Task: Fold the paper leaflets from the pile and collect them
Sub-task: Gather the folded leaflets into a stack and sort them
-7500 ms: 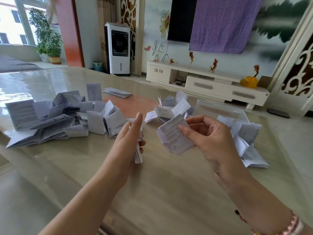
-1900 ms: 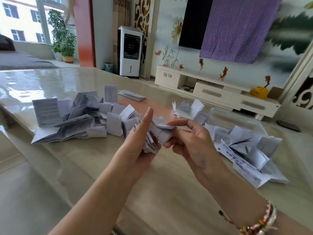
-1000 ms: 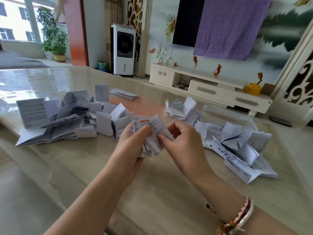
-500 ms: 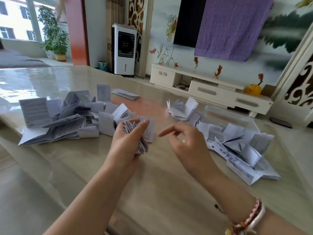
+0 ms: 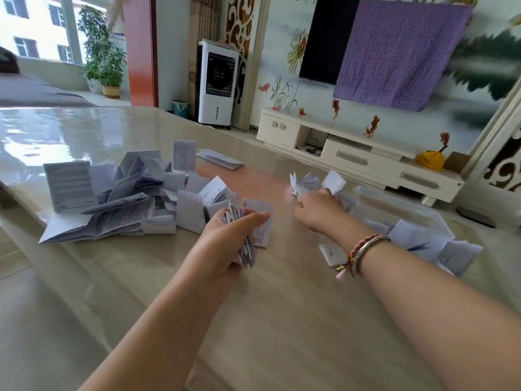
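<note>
My left hand [image 5: 222, 244] grips a thick stack of folded leaflets [image 5: 247, 249] just above the table [image 5: 282, 328], thumb laid across the top. My right hand [image 5: 318, 210] is stretched forward to a small far pile of leaflets [image 5: 308, 182]. Its fingers curl down around a leaflet there; the fingertips are hidden behind the hand. A big pile of unfolded and part-folded leaflets [image 5: 118, 198] lies on the left. Another pile of leaflets [image 5: 451, 255] lies on the right, partly behind my right forearm.
A clear plastic box [image 5: 400, 204] stands behind the right pile. Two single leaflets lie beyond the left pile, one of them a flat leaflet [image 5: 220, 159]. The table edge runs along the left. A TV cabinet [image 5: 361, 156] and an air cooler [image 5: 217, 83] stand beyond the table.
My right hand left the stack after tucking a folded leaflet into it and moved forward to the small far pile. My left hand keeps holding the stack in place.
</note>
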